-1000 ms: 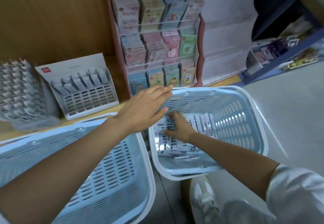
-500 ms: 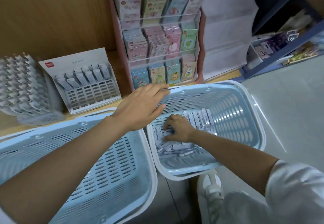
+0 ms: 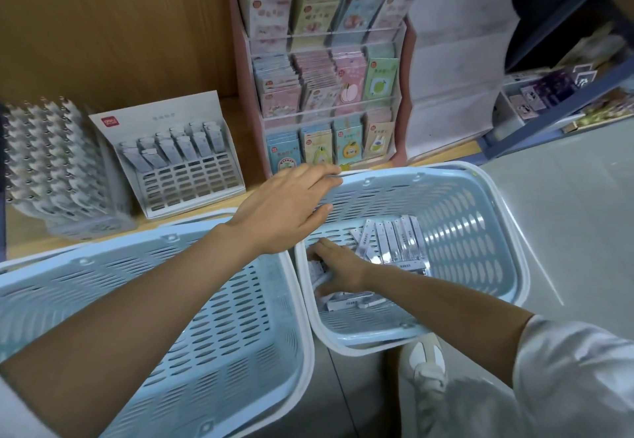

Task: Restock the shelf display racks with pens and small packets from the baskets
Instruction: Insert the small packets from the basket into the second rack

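Observation:
Two light blue plastic baskets stand on the floor in front of the shelf. The right basket [image 3: 507,218] holds several small white packets [image 3: 394,242] on its bottom. My right hand [image 3: 339,262] is down inside it at the left wall, fingers curled over a few of the packets. My left hand [image 3: 284,208] reaches across with straight fingers, and its fingertips rest on the far left rim of the right basket. The left basket [image 3: 206,334] shows nothing inside. On the shelf stands a white display rack [image 3: 178,163], its top row filled with similar packets.
A tiered rack of grey pens [image 3: 51,163] stands at the far left of the wooden shelf. A pink rack of colourful card packets [image 3: 326,77] stands behind the right basket, with a white tiered stand [image 3: 453,60] to its right. My shoe [image 3: 427,362] is just below the right basket.
My right hand has slid toward the basket's left wall and curled over packets there. My left hand has stayed at the basket's rim.

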### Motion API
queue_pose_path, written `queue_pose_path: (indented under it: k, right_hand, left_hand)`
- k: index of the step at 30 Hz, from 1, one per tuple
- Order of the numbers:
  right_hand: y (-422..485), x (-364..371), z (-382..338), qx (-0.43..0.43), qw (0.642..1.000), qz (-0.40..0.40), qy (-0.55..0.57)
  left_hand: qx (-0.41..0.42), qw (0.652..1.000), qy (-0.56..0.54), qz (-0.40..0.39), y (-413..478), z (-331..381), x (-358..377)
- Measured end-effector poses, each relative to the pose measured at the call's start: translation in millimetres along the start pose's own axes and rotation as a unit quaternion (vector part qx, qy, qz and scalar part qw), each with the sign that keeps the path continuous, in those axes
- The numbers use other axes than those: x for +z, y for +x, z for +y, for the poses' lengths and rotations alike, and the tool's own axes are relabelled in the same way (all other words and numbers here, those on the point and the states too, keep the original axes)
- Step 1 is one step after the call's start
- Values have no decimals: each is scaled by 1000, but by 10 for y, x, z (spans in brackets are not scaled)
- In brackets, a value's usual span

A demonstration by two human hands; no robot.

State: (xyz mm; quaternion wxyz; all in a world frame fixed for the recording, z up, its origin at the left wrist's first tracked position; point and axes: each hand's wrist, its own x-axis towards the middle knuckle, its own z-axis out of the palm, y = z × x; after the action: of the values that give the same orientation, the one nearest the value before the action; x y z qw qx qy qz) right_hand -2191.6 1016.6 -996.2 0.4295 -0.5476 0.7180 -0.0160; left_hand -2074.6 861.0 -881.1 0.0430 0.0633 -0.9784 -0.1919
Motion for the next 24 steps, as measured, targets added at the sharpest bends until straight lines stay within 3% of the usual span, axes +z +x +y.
queue_pose_path:
  k: [7,16,20,24]
  right_hand:
    - [-18,-6,56,18,990,-44,130]
    - [-18,-37,7,-9,997,-63,45]
    - [-60,-52,-4,-24,997,-62,46]
    - [-147,-34,33,-8,990,-117,73]
  left_hand:
    - [0,1000,-4,-6,3,-5,-6]
    - [-3,1000,-17,-4,2,-7,-2]
    - [-3,1000,-18,-2,4,-12,3]
    - [-1,1000,-19,-1,5,-19,14]
